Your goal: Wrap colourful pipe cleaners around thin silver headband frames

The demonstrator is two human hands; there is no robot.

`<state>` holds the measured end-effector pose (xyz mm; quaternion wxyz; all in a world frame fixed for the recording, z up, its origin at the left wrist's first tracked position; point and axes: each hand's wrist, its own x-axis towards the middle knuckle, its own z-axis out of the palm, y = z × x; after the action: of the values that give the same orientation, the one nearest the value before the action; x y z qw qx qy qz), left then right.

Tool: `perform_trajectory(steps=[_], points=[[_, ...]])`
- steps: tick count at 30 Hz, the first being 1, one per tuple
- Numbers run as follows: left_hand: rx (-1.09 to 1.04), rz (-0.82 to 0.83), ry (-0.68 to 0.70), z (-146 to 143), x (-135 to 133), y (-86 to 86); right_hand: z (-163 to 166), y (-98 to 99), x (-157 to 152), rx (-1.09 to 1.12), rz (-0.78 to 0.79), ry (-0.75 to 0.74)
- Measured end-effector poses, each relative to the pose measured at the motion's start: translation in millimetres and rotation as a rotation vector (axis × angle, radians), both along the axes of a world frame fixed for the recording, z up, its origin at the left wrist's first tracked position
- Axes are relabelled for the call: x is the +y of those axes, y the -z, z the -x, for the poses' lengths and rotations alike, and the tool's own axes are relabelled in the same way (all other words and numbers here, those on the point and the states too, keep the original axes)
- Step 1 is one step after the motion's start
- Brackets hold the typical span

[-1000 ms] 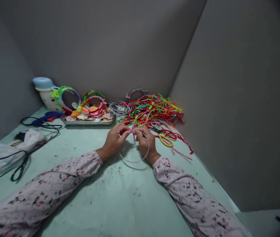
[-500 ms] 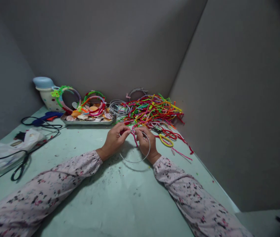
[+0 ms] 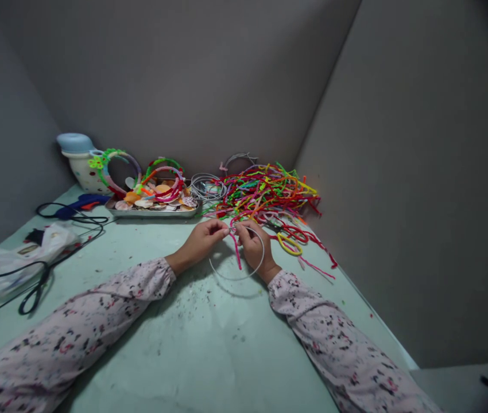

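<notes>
Yellow loop (image 3: 284, 248) near right hand (image 3: 252, 248); pipe-cleaner heap (image 3: 270, 192) beyond.

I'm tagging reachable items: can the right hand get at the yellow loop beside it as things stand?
Probably yes: the yellow loop lies just outside the right hand, with no barrier visible between them. That hand appears to pinch the thin wire, though, so it may need to let go first.

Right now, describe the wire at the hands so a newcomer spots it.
On the pale green table, find the left hand and right hand nearly meeting. The thin pale wire arcs from the right hand: one open loop, unlike the wire coil behind.
</notes>
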<state>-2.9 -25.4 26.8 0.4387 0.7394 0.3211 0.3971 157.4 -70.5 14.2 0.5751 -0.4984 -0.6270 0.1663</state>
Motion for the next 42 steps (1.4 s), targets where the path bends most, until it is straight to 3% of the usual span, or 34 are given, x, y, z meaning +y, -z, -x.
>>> perform_trajectory(steps=[6,16,27,42], points=[[-0.084,0.178,0.054,1,4,2.6,1,0.9,0,0.053,0.049,-0.041],[-0.001,0.128,0.033,4,11,11.3,0,1.9,2,0.019,0.035,-0.033],[0.027,0.107,0.064,4,7,5.5,0,2.5,2,-0.001,0.027,-0.045],[-0.094,0.344,0.108,-1,8,9.3,1,-0.1,2,0.064,0.042,-0.077]])
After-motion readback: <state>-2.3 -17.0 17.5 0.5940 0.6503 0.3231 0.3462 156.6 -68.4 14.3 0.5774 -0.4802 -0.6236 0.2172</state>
